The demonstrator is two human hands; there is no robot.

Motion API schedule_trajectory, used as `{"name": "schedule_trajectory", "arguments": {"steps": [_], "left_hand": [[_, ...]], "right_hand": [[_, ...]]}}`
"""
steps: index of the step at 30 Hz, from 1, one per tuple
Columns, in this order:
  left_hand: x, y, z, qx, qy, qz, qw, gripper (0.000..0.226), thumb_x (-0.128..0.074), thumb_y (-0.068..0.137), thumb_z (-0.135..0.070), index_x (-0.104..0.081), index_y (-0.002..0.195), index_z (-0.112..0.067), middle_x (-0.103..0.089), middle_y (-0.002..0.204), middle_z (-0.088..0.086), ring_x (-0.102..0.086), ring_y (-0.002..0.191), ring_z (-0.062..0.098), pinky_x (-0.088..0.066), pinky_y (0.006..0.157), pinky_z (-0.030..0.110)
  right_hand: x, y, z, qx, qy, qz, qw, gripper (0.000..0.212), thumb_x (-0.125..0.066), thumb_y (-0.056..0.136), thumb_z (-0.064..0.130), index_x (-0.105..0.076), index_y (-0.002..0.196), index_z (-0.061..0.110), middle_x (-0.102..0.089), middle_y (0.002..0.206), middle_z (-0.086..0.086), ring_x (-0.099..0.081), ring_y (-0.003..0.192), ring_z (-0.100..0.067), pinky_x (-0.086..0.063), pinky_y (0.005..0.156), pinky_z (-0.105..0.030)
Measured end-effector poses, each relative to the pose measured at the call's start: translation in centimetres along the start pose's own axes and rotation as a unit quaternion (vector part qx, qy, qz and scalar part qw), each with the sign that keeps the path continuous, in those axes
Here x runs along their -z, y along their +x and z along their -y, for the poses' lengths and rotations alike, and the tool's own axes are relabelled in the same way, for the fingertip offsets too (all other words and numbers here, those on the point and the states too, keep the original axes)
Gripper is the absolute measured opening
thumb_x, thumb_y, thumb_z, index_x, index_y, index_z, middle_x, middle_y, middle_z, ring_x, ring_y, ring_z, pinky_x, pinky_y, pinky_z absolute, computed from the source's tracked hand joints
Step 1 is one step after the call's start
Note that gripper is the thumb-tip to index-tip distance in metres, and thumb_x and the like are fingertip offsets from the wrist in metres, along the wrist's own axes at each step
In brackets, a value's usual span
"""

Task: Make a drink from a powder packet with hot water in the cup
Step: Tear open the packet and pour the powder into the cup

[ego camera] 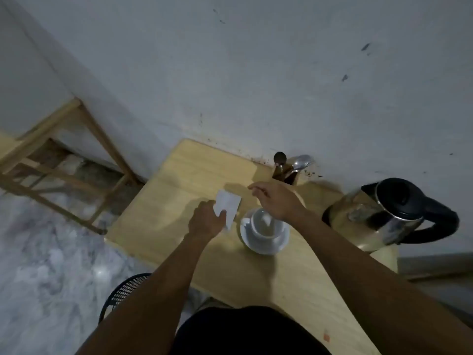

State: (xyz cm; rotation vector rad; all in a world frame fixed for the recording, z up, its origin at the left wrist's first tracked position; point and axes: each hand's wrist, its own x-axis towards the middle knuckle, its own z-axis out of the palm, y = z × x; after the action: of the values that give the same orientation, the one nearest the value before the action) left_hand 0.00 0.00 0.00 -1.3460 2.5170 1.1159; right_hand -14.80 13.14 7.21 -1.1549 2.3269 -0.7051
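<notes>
A white cup (266, 225) stands on a white saucer (258, 245) in the middle of the light wooden table (179, 180). My left hand (206, 221) pinches a white powder packet (227, 204) just left of the cup. My right hand (275, 201) hovers above the cup's far rim, fingers bent and pointing left toward the packet's top; whether it holds anything is unclear. A steel electric kettle (378, 221) with a black lid and handle sits on the table to the right of the cup.
A wooden holder (285, 174) with spoons stands against the wall behind the cup. A wooden frame stool (64, 160) is on the marble floor at left. A black mesh basket (125, 290) sits below the table's near edge.
</notes>
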Motion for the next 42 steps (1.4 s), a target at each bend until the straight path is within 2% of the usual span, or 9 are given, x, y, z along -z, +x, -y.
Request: {"name": "schedule_trajectory", "arguments": {"steps": [3, 10, 17, 25, 29, 32, 34, 37, 42], "left_hand": [[-1.2, 1.3, 1.0, 0.024, 0.104, -0.068, 0.992, 0.055, -0.051, 0.089, -0.046, -0.050, 0.129, -0.008, -0.051, 0.132, 0.014, -0.048, 0.122, 0.032, -0.044, 0.096, 0.044], [-2.6, 4.4, 3.4, -0.068, 0.212, -0.051, 0.973, 0.041, -0.055, 0.083, -0.046, -0.061, 0.106, -0.013, -0.058, 0.108, 0.013, -0.053, 0.102, 0.032, -0.044, 0.081, 0.040], [-3.2, 4.6, 4.7, -0.089, 0.179, -0.072, 0.977, 0.041, -0.059, 0.080, -0.048, -0.062, 0.110, -0.020, -0.060, 0.104, 0.007, -0.056, 0.097, 0.030, -0.041, 0.079, 0.038], [-2.9, 4.7, 4.7, -0.062, 0.115, -0.072, 0.989, 0.043, -0.063, 0.076, -0.049, -0.062, 0.106, -0.018, -0.059, 0.104, 0.009, -0.055, 0.099, 0.031, -0.040, 0.081, 0.039], [-1.0, 6.3, 3.6, -0.014, 0.017, -0.058, 0.998, 0.053, -0.058, 0.081, -0.051, -0.051, 0.124, -0.021, -0.053, 0.125, 0.009, -0.045, 0.118, 0.032, -0.035, 0.099, 0.046], [2.2, 8.3, 2.6, -0.029, -0.122, -0.009, 0.992, 0.049, -0.054, 0.084, -0.052, -0.051, 0.127, -0.029, -0.055, 0.132, 0.003, -0.047, 0.124, 0.026, -0.036, 0.106, 0.046], [4.6, 8.9, 1.8, -0.074, -0.238, 0.057, 0.967, 0.029, -0.057, 0.089, -0.038, -0.066, 0.111, -0.021, -0.069, 0.112, 0.003, -0.061, 0.107, 0.017, -0.046, 0.093, 0.033], [7.4, 9.0, 0.3, -0.103, -0.274, 0.103, 0.951, 0.015, -0.059, 0.091, -0.021, -0.071, 0.091, -0.012, -0.069, 0.086, -0.001, -0.060, 0.078, 0.002, -0.045, 0.075, 0.020], [9.3, 7.2, -1.7, -0.128, -0.278, 0.127, 0.944, 0.017, -0.060, 0.091, -0.024, -0.073, 0.089, -0.013, -0.069, 0.082, -0.007, -0.058, 0.069, -0.006, -0.045, 0.063, 0.006]], "right_hand": [[-1.8, 2.0, 0.1, -0.045, -0.009, 0.027, 0.999, 0.034, -0.040, 0.101, 0.036, -0.063, 0.125, 0.030, -0.066, 0.120, 0.007, -0.060, 0.107, -0.016, -0.050, 0.088, -0.037], [-4.5, 6.9, -1.7, -0.134, -0.063, 0.108, 0.983, 0.035, -0.046, 0.096, 0.036, -0.059, 0.127, 0.026, -0.061, 0.129, 0.004, -0.057, 0.114, -0.018, -0.047, 0.093, -0.036], [-7.4, 10.4, -2.0, -0.175, -0.090, 0.160, 0.967, 0.044, -0.049, 0.092, 0.034, -0.051, 0.135, 0.023, -0.054, 0.135, 0.000, -0.055, 0.118, -0.025, -0.046, 0.087, -0.034], [-9.8, 11.4, -1.2, -0.206, -0.059, 0.103, 0.971, 0.012, -0.052, 0.090, 0.026, -0.063, 0.092, 0.025, -0.065, 0.103, 0.003, -0.060, 0.089, -0.019, -0.045, 0.072, -0.030], [-8.4, 10.9, -0.5, -0.183, 0.086, 0.082, 0.976, 0.018, -0.062, 0.089, 0.024, -0.073, 0.090, 0.010, -0.070, 0.093, -0.007, -0.063, 0.085, -0.019, -0.049, 0.074, -0.031], [-6.1, 9.4, 1.1, -0.159, 0.201, 0.064, 0.965, 0.018, -0.065, 0.091, 0.019, -0.074, 0.094, 0.004, -0.070, 0.085, -0.008, -0.058, 0.069, -0.010, -0.044, 0.060, -0.014], [-5.0, 8.5, 1.9, -0.162, 0.244, 0.047, 0.955, 0.017, -0.066, 0.092, 0.023, -0.074, 0.097, 0.009, -0.071, 0.085, -0.001, -0.059, 0.069, -0.007, -0.043, 0.056, -0.010], [-3.9, 7.5, 2.9, -0.166, 0.274, 0.006, 0.947, 0.015, -0.067, 0.091, 0.023, -0.074, 0.094, 0.010, -0.071, 0.084, -0.002, -0.060, 0.064, 0.001, -0.044, 0.055, -0.008], [-2.5, 5.5, 4.5, -0.144, 0.279, -0.048, 0.948, 0.014, -0.065, 0.092, 0.018, -0.074, 0.096, 0.007, -0.070, 0.084, -0.001, -0.056, 0.058, 0.009, -0.041, 0.055, -0.002]]}}
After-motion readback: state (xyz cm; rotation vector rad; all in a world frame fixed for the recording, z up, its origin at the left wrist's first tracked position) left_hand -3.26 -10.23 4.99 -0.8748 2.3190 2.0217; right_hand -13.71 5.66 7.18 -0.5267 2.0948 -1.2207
